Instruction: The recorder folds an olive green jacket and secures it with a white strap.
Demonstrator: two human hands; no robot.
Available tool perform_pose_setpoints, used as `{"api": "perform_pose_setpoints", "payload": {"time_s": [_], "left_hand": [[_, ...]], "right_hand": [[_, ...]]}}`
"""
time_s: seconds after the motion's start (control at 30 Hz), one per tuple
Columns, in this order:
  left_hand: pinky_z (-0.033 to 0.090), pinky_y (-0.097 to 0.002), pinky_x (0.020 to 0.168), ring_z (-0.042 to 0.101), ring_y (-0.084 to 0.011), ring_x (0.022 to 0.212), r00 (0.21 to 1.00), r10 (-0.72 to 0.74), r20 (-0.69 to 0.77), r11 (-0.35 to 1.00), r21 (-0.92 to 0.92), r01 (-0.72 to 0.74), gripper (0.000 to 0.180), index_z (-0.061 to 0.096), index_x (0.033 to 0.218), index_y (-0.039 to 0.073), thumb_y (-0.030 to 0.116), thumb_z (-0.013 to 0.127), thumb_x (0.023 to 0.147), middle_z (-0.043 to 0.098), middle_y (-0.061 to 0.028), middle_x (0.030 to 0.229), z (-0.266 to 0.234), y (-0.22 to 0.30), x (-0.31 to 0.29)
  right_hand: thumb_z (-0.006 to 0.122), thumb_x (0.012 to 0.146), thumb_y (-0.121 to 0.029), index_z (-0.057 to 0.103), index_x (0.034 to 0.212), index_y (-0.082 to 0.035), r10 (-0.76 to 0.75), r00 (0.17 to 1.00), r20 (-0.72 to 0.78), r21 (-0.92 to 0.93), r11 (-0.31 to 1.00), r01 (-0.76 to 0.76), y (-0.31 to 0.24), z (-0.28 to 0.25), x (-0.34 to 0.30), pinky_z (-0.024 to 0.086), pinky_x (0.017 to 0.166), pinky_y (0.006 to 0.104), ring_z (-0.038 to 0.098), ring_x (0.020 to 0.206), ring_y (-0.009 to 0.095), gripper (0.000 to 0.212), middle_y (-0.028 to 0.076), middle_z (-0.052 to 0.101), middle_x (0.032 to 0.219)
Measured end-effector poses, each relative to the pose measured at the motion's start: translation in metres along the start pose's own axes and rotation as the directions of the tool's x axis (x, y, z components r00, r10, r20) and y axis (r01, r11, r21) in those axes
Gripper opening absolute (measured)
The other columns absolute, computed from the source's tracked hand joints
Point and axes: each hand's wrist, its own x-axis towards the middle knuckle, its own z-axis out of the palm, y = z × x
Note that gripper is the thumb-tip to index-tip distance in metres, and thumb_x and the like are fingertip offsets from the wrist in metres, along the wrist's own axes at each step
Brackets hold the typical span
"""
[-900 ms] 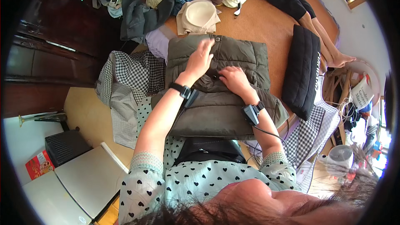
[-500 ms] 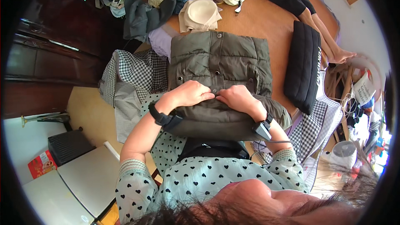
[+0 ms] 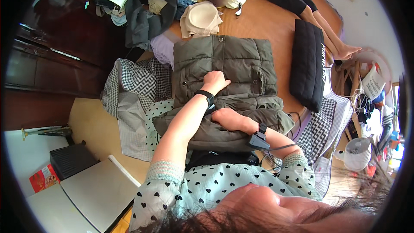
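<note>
An olive-green padded jacket [image 3: 243,62], folded into a wide block with snap buttons down its middle, lies in front of me. Its lower part is bunched toward my lap. My left hand [image 3: 215,81] is on the middle of the jacket, fingers curled closed at the button strip, with the fingertips partly hidden. Closer to me, my right hand [image 3: 228,119] is closed on the bunched lower fabric, its fingertips tucked into the fold. Both wrists wear black straps with small devices.
A black padded folded item [image 3: 307,64] lies to the right on the brown mat [image 3: 267,21]. Beyond the jacket are a beige bra [image 3: 202,19] and a heap of clothes [image 3: 148,15]. Another person's legs [image 3: 330,30] stretch along the far right. Dark cabinets [image 3: 56,56] stand left.
My left hand has moved forward and right, up the jacket's button strip. My right hand has come slightly nearer to me, and the lower fabric has shifted and bunched.
</note>
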Motion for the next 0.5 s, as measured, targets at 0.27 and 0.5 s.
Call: {"api": "perform_pose_setpoints", "payload": {"time_s": [0.27, 0.5], "left_hand": [[0.051, -0.0317, 0.047, 0.063, -0.0188, 0.056, 0.991, -0.079, -0.110, 0.557, -0.829, -0.048, 0.014, 0.057, 0.087, -0.003, 0.002, 0.059, 0.074, 0.062, -0.0125, 0.072, 0.051, -0.072, 0.008], [0.049, -0.0279, 0.050, 0.058, -0.0134, 0.057, 0.997, -0.002, -0.077, 0.560, -0.826, -0.063, 0.012, 0.056, 0.090, -0.002, -0.001, 0.056, 0.078, 0.058, -0.0067, 0.068, 0.036, -0.059, -0.006]], "right_hand": [[0.065, 0.076, -0.012, 0.068, 0.081, -0.004, 0.186, 0.828, -0.529, 0.419, 0.906, 0.064, 0.030, -0.013, 0.005, 0.050, 0.066, 0.0378, 0.063, 0.073, 0.032, 0.010, 0.014, 0.065, 0.078], [0.067, 0.076, -0.020, 0.064, 0.084, -0.003, 0.353, 0.685, -0.637, 0.032, 0.900, -0.434, 0.102, -0.032, 0.003, 0.050, 0.069, 0.0408, 0.063, 0.077, 0.032, 0.018, 0.013, 0.066, 0.079]]}}
